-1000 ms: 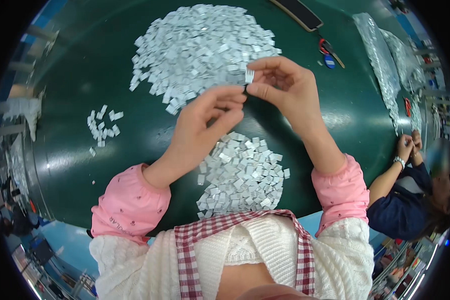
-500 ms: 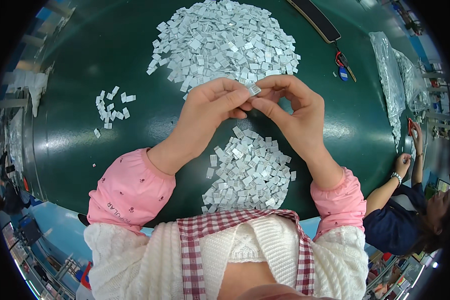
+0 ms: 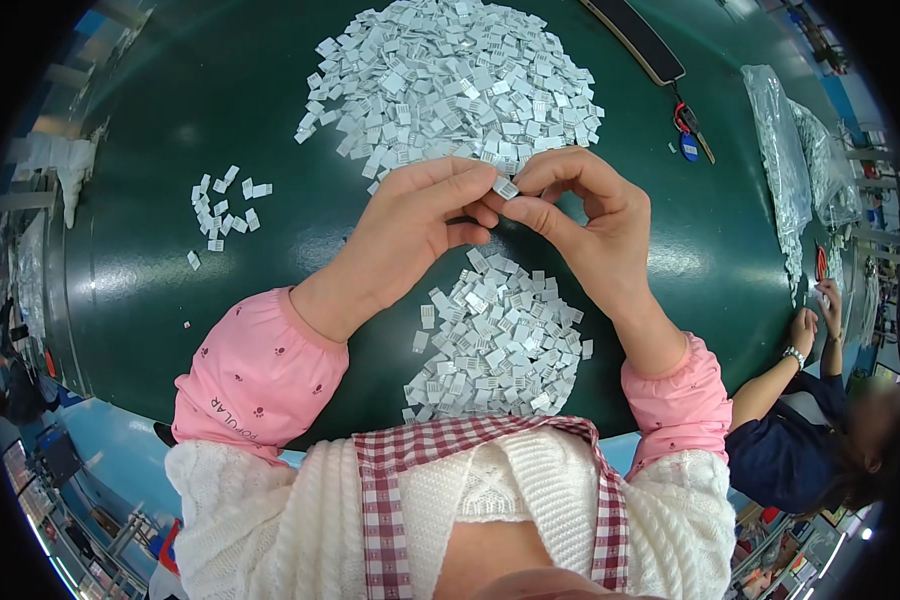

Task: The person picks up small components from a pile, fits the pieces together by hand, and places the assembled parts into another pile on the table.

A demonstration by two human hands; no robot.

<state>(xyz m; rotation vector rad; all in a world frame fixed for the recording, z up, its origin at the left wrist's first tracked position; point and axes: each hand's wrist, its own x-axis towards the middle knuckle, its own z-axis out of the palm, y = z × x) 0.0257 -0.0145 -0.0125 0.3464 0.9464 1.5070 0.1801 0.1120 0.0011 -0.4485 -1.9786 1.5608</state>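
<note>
Between my two hands is a small white USB connector piece [image 3: 506, 188], flat with metallic contact strips on one face. My left hand [image 3: 410, 215] pinches it from the left with thumb and fingertips. From the other side, the thumb and forefinger of my right hand [image 3: 595, 220] are closed on its right edge. Beyond my hands spreads a large heap of the same white pieces [image 3: 450, 80]. A smaller pile [image 3: 500, 340] lies between my forearms, close to my body. Several loose pieces [image 3: 220, 215] are scattered to the left.
A dark phone-like case [image 3: 635, 40] lies at the far right, with keys and a blue tag [image 3: 689, 147] beside it. Clear plastic bags [image 3: 778, 150] sit along the table's right side. At the right edge a co-worker's hands [image 3: 815, 315] are busy at the green table [image 3: 130, 320].
My hands have shifted very slightly, and the piece between them has turned a little and sits marginally lower. The co-worker's hands have moved closer together.
</note>
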